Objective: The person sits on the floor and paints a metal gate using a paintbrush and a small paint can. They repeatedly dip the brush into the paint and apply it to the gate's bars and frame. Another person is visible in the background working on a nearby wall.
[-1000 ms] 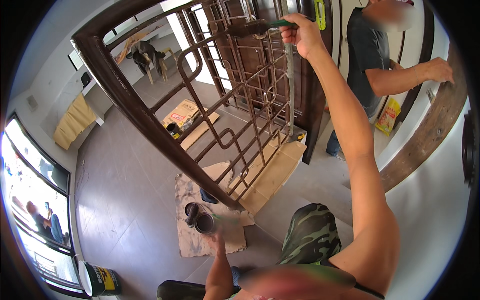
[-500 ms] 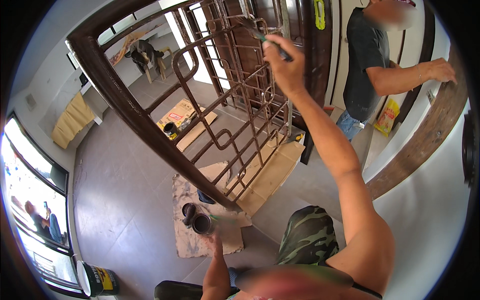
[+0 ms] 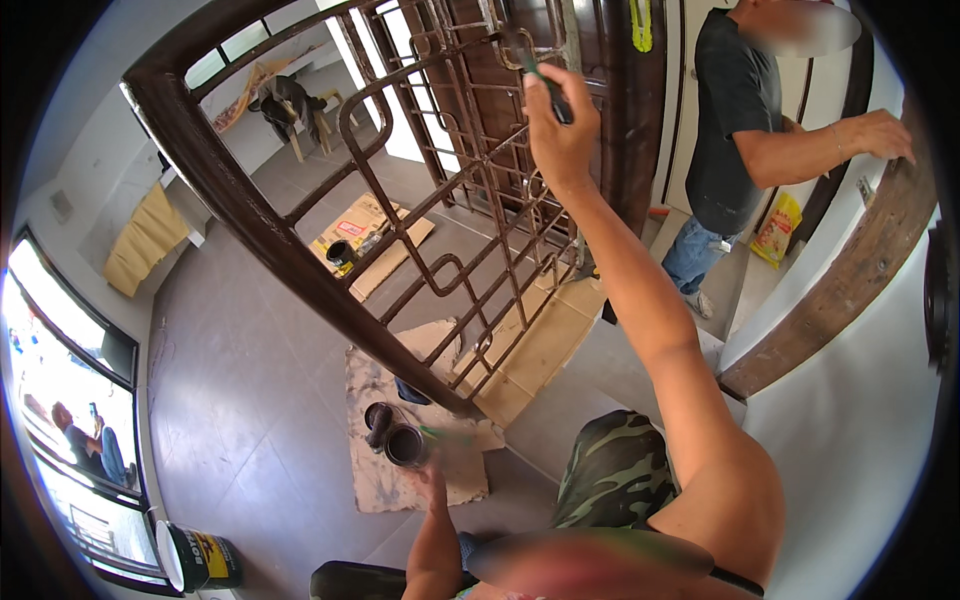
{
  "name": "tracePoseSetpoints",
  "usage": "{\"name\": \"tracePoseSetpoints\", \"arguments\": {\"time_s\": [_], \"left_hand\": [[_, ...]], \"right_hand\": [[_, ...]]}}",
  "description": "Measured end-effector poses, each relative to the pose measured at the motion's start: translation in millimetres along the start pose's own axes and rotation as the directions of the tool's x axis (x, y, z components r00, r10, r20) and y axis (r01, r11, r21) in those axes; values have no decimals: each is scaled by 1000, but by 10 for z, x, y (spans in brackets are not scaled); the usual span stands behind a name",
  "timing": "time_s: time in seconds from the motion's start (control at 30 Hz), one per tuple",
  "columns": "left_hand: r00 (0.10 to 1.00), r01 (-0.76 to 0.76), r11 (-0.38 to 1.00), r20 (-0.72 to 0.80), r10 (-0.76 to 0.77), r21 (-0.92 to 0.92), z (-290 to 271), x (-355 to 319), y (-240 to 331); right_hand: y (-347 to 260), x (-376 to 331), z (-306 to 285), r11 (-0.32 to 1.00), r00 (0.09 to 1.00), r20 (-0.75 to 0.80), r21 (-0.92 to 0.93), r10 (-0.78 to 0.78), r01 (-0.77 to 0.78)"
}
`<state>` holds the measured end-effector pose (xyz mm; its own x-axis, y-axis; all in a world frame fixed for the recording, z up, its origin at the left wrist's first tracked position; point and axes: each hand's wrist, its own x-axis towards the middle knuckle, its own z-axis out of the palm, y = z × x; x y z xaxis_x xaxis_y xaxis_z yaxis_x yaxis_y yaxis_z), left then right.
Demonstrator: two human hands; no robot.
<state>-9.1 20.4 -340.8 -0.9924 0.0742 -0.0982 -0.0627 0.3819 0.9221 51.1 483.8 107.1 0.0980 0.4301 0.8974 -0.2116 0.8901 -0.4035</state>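
My right hand (image 3: pixel 558 130) is raised high and shut on a green-handled paintbrush (image 3: pixel 528 58), whose bristles touch the upper bars of a brown metal gate (image 3: pixel 440 270). The gate leans across the view, with a thick dark frame running down to the lower middle. My left hand (image 3: pixel 432 482) reaches down low and holds a small dark paint pot (image 3: pixel 405 445) above a stained cloth (image 3: pixel 385 470) on the floor. A second small dark pot (image 3: pixel 377 418) sits right beside it.
Another person in a dark shirt and jeans (image 3: pixel 735 120) stands at the right, a hand on a brown wooden door frame (image 3: pixel 850 270). Cardboard sheets (image 3: pixel 535 350) lie under the gate. A paint bucket (image 3: pixel 195 558) stands at lower left. A black can (image 3: pixel 340 252) rests on far cardboard.
My right hand with the brush has moved left and slightly down along the gate's upper bars. My left hand stays low with the pot.
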Motion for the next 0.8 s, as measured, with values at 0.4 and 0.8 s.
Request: {"name": "tracePoseSetpoints", "arguments": {"time_s": [0.4,0.8], "left_hand": [[992,-126,988,-6,127,91,11,148,-254],[983,-183,947,33,180,263,25,-70,-82]], "right_hand": [[121,231,-475,726,914,60,588,401,-357],[-1030,-1887,-598,318,-1,840,-206,542,-925]]}}
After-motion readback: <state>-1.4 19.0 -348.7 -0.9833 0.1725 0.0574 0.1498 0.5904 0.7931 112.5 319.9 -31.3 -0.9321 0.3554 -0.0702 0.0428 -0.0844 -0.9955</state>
